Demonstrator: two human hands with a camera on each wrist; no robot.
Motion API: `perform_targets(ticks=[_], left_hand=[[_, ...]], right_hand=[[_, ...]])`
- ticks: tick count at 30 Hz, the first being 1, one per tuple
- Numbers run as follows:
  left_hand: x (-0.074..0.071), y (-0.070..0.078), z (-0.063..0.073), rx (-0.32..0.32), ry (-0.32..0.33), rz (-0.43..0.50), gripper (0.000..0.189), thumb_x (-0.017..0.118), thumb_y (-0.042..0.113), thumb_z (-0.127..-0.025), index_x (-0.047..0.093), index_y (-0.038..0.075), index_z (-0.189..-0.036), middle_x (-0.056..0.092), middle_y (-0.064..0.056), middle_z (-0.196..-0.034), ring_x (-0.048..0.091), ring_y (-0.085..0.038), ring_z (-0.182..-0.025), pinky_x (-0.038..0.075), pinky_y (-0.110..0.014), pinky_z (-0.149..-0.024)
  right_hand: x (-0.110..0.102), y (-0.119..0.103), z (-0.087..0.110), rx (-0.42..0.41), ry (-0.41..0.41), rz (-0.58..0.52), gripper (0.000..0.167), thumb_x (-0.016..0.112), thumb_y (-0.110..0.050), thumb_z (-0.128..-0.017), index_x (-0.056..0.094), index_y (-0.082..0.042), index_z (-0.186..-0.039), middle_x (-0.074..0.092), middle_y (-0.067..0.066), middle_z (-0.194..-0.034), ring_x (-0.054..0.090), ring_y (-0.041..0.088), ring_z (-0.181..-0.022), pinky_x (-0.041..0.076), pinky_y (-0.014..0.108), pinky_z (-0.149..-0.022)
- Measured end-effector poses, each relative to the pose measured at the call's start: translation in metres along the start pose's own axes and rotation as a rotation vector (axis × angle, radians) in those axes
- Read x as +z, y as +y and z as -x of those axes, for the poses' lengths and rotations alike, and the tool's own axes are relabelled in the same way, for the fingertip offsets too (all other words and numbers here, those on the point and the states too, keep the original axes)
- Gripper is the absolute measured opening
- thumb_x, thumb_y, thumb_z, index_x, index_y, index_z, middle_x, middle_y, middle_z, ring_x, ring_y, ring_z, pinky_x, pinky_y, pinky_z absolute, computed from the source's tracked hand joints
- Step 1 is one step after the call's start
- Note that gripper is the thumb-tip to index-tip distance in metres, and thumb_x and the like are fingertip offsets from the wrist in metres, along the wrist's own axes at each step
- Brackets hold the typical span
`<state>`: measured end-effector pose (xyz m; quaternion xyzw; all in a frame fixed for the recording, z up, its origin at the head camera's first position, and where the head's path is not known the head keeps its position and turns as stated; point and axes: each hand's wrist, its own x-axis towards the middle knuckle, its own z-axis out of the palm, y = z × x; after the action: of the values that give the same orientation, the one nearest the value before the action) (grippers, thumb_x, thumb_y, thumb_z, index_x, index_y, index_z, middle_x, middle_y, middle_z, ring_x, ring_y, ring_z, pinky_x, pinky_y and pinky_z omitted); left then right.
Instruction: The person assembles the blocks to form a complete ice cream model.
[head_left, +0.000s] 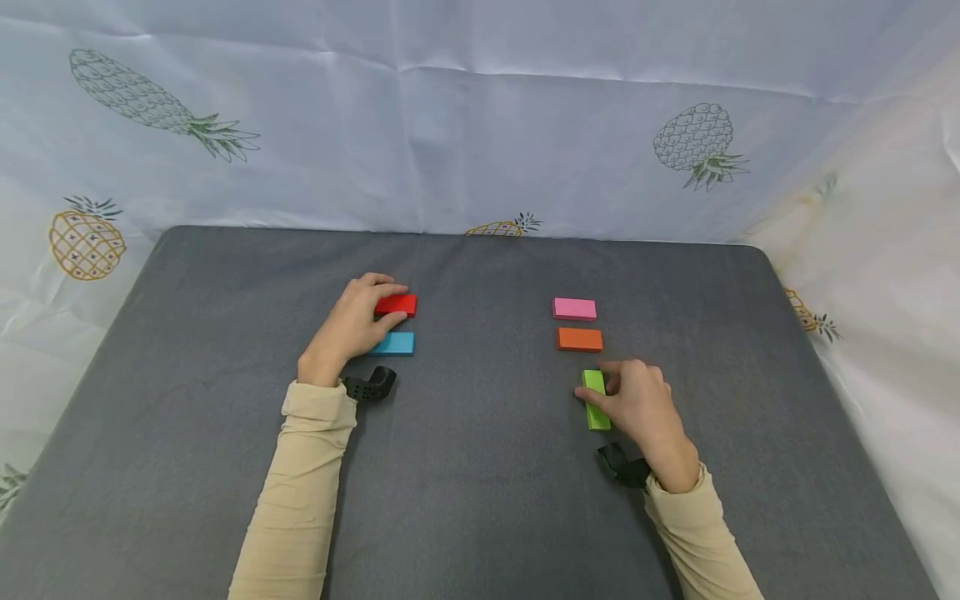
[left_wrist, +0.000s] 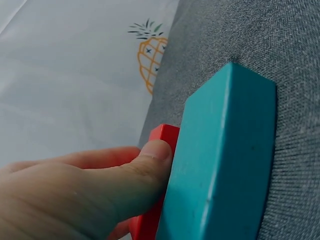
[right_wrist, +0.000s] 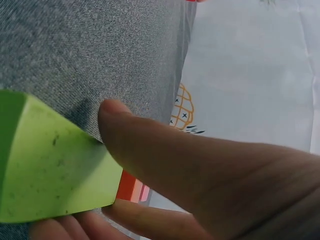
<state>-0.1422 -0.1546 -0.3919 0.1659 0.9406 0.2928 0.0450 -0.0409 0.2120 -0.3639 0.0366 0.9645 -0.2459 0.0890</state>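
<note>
My left hand [head_left: 352,321] holds the red block [head_left: 397,305], with the thumb along its near side and fingers across its far side. Just nearer lies the blue block [head_left: 396,343], partly behind that hand; the left wrist view shows the blue block [left_wrist: 215,155] large beside the thumb. On the right, my right hand [head_left: 641,404] has thumb and fingers around the green block [head_left: 596,417], which points lengthwise away from me. In the right wrist view the thumb crosses over the green block [right_wrist: 55,165] while other fingers touch its far edge, partly hidden.
Beyond the green block, an orange block [head_left: 580,340] and a pink block [head_left: 574,309] lie crosswise, one behind the other. Dark grey cloth covers the table [head_left: 480,467]. A white pineapple-print curtain [head_left: 480,150] hangs along the back edge.
</note>
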Motion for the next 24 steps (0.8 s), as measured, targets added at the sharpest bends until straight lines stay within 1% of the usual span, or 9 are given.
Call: perform_targets(ticks=[2,4,5,7,8,12,14,20,24], left_hand=[[-0.0001,-0.0002,0.0001,0.006,0.005,0.003,0.042,0.066,0.010,-0.100,0.060,-0.004,-0.139,0.050,-0.028,-0.147,0.046,-0.047,-0.132,0.043,-0.057,-0.109],[0.0000,-0.0007,0.0000,0.012,0.008,0.003,0.041,0.066,0.010,-0.099,0.061,-0.004,-0.138,0.051,-0.028,-0.145,0.048,-0.046,-0.130,0.044,-0.056,-0.108],[0.0001,-0.0008,0.0001,0.013,0.010,0.003,0.040,0.066,0.010,-0.099,0.062,-0.004,-0.137,0.052,-0.028,-0.144,0.048,-0.046,-0.129,0.044,-0.056,-0.107],[0.0003,-0.0011,-0.0002,0.016,0.013,0.000,0.040,0.066,0.009,-0.099,0.062,-0.004,-0.137,0.054,-0.028,-0.142,0.049,-0.046,-0.127,0.044,-0.056,-0.107],[0.0005,-0.0010,-0.0003,0.017,0.014,0.000,0.040,0.066,0.009,-0.099,0.062,-0.004,-0.136,0.055,-0.028,-0.140,0.050,-0.045,-0.127,0.044,-0.056,-0.106],[0.0004,-0.0004,-0.0006,0.013,0.019,0.000,0.039,0.067,0.008,-0.099,0.063,-0.004,-0.136,0.058,-0.027,-0.136,0.051,-0.044,-0.124,0.045,-0.055,-0.106],[0.0005,-0.0002,-0.0006,0.011,0.022,-0.002,0.039,0.067,0.009,-0.099,0.063,-0.004,-0.135,0.058,-0.026,-0.135,0.051,-0.043,-0.123,0.045,-0.055,-0.105],[0.0003,-0.0011,-0.0008,0.028,0.025,-0.009,0.039,0.067,0.008,-0.098,0.063,-0.005,-0.135,0.058,-0.027,-0.136,0.052,-0.044,-0.122,0.046,-0.054,-0.103],[-0.0001,-0.0019,-0.0007,0.026,0.016,0.000,0.040,0.067,0.005,-0.098,0.062,-0.005,-0.136,0.057,-0.027,-0.137,0.051,-0.044,-0.122,0.046,-0.054,-0.104]], right_hand=[[-0.0002,-0.0002,0.0003,0.016,-0.020,-0.002,0.049,0.086,-0.023,-0.083,0.071,0.009,-0.118,0.070,0.014,-0.078,0.058,0.019,-0.065,0.043,0.027,-0.054],[-0.0005,0.0002,0.0003,0.019,-0.033,0.000,0.050,0.086,-0.024,-0.083,0.071,0.009,-0.118,0.070,0.012,-0.074,0.057,0.017,-0.062,0.042,0.027,-0.053],[-0.0008,0.0000,0.0005,0.023,-0.039,0.002,0.050,0.086,-0.024,-0.083,0.071,0.009,-0.117,0.069,0.011,-0.071,0.057,0.017,-0.060,0.042,0.027,-0.053],[-0.0010,-0.0002,0.0008,0.035,-0.050,0.009,0.043,0.086,-0.025,-0.083,0.073,0.007,-0.109,0.066,0.009,-0.066,0.056,0.016,-0.059,0.041,0.028,-0.053],[-0.0013,-0.0001,0.0009,0.038,-0.052,0.014,0.043,0.086,-0.025,-0.082,0.073,0.007,-0.108,0.066,0.008,-0.066,0.056,0.016,-0.059,0.041,0.028,-0.054],[-0.0023,-0.0005,0.0019,0.050,-0.058,0.019,0.044,0.087,-0.026,-0.082,0.074,0.008,-0.106,0.069,0.009,-0.067,0.059,0.018,-0.063,0.042,0.028,-0.055],[-0.0026,-0.0002,0.0025,0.051,-0.063,0.017,0.050,0.087,-0.026,-0.081,0.073,0.009,-0.113,0.072,0.010,-0.071,0.060,0.018,-0.065,0.044,0.028,-0.056],[-0.0024,0.0005,0.0030,0.059,-0.091,0.005,0.049,0.086,-0.024,-0.082,0.072,0.009,-0.115,0.071,0.009,-0.070,0.059,0.017,-0.064,0.043,0.028,-0.056],[-0.0022,-0.0001,0.0027,0.059,-0.091,0.000,0.046,0.086,-0.024,-0.083,0.073,0.009,-0.113,0.072,0.010,-0.071,0.060,0.017,-0.064,0.044,0.028,-0.057]])
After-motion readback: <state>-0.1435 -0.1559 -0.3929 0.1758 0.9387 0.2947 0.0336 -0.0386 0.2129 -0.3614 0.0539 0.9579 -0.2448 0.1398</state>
